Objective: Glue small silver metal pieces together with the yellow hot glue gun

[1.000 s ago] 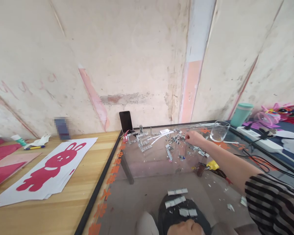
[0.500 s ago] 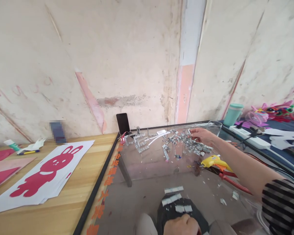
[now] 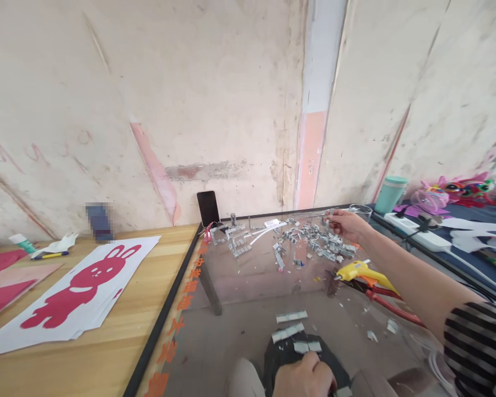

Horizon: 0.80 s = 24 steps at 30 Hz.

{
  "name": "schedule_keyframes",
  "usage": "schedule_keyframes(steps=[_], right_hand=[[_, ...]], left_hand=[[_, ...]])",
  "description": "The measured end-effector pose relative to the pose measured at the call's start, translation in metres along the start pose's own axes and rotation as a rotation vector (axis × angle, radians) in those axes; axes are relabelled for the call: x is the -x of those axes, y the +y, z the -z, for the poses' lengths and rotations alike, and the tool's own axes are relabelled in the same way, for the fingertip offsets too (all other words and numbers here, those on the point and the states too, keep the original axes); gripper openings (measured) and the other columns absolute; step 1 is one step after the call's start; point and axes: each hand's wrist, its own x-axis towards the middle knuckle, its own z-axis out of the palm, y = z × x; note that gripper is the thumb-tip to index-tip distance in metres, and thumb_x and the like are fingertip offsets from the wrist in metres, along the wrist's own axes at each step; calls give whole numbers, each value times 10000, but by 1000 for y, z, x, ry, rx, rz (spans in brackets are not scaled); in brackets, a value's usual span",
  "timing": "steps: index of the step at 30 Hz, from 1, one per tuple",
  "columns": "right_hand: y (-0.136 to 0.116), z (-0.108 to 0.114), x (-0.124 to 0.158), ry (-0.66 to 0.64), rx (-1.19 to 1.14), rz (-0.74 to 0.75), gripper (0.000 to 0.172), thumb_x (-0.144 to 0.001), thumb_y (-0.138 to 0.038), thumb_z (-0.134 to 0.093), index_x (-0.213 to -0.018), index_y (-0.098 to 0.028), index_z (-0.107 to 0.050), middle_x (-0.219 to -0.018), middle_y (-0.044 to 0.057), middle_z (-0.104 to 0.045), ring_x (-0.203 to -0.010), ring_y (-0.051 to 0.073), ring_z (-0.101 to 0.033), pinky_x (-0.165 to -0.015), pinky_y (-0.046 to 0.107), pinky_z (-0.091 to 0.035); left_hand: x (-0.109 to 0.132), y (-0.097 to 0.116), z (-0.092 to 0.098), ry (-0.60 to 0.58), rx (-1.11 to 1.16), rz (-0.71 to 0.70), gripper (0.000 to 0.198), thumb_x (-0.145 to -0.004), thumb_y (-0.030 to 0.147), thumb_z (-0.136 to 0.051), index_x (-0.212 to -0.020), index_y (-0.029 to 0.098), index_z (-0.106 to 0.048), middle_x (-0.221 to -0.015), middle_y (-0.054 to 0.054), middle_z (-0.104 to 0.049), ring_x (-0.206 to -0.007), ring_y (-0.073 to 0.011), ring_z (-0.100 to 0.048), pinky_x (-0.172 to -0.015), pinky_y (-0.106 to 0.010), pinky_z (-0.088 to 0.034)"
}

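Note:
At the far side of the glass table, my right hand point(image 3: 346, 225) pinches a small grey piece point(image 3: 329, 212) between thumb and fingertips. Just below and left of it spreads a pile of small silvery-grey pieces point(image 3: 314, 236). My left hand point(image 3: 303, 377) is curled closed at the near edge, over a dark rounded shape point(image 3: 273, 358); whatever its fingers grip is hidden. Short grey strips lie in front of that hand: one farther off point(image 3: 291, 316), one slanted point(image 3: 288, 332), and a nearer jointed one point(image 3: 308, 347). Another grey bit point(image 3: 343, 392) shows beside its knuckles.
Under my right forearm lie a yellow glue gun point(image 3: 355, 271) and red-handled pliers point(image 3: 391, 306). A phone point(image 3: 208, 208) leans on the wall. Beyond the right edge stand a teal cup point(image 3: 391, 194) and a white power strip point(image 3: 417, 231). Rabbit cut-out sheets point(image 3: 95, 275) lie left.
My right hand has shifted slightly right and up from the pile, with the small grey piece at its fingertips. My left hand has risen a little in view and stays closed.

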Motion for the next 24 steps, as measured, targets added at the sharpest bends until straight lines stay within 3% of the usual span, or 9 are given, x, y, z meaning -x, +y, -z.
schedule_keyframes(steps=[7, 12, 15, 18, 20, 24], right_hand=[[-11, -1, 1, 117, -32, 41, 329, -903, -328, -554, -1195, -176, -545, -1194, 83, -582, -980, 215, -604, -808, 426, -522], [-21, 3, 5, 73, -9, 20, 317, -905, -325, -553, -1183, -172, -550, -1171, 78, -592, -955, 206, -612, -793, 412, -527], [-23, 6, 19, -1, 30, -6, 272, -917, -359, -524, -1088, -155, -583, -1019, 55, -632, -792, 154, -624, -668, 326, -536], [-18, 9, 55, -121, 91, -17, 310, -895, -410, -517, -769, -145, -616, -692, 24, -612, -529, 95, -527, -428, 202, -408], [-9, 9, 91, -250, 158, -45, 331, -823, -410, -600, -621, -149, -597, -523, 2, -552, -428, 82, -449, -369, 196, -330], [17, -1, 165, -517, 399, -84, 227, -756, -300, -612, -577, -165, -585, -509, -3, -577, -408, 78, -441, -381, 191, -286]], left_hand=[[-4, -5, -10, -98, 31, 28, 247, -710, 260, -708, -944, 248, -630, -979, 2, -655, -745, -162, -651, -558, -198, -406], [-3, -4, -9, -59, 20, 8, 257, -706, 256, -704, -950, 241, -624, -965, -7, -655, -742, -171, -655, -557, -204, -413], [-2, 2, 0, -59, 16, -5, 253, -713, 256, -697, -951, 233, -615, -963, -18, -650, -750, -183, -658, -571, -218, -428], [-1, 11, 12, -113, 5, 22, 211, -717, 231, -677, -918, 211, -614, -968, -35, -646, -760, -196, -660, -577, -228, -436], [1, 17, 20, -101, 18, 26, 186, -721, 211, -659, -899, 204, -607, -947, -31, -643, -773, -193, -654, -604, -230, -444], [5, 22, 28, -46, 43, 27, 123, -761, 209, -610, -883, 199, -599, -924, -26, -637, -773, -181, -640, -638, -238, -446]])
